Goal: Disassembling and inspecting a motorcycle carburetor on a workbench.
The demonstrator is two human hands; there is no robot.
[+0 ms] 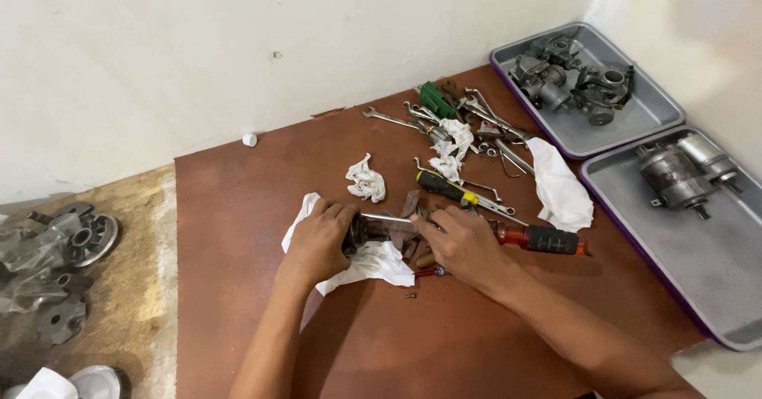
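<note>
Head view: I'm wiping; left hand (pixel 317 240) clenches rag (pixel 373 262) on shaft (pixel 379 221), right hand (pixel 464 244) at three o'clock pinches it; next, turn it.

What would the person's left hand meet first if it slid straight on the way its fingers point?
Probably the crumpled white tissue on the brown board: the left hand, gripping a dark metal part with a shiny shaft, points up and slightly right toward it. Depth is unclear.
</note>
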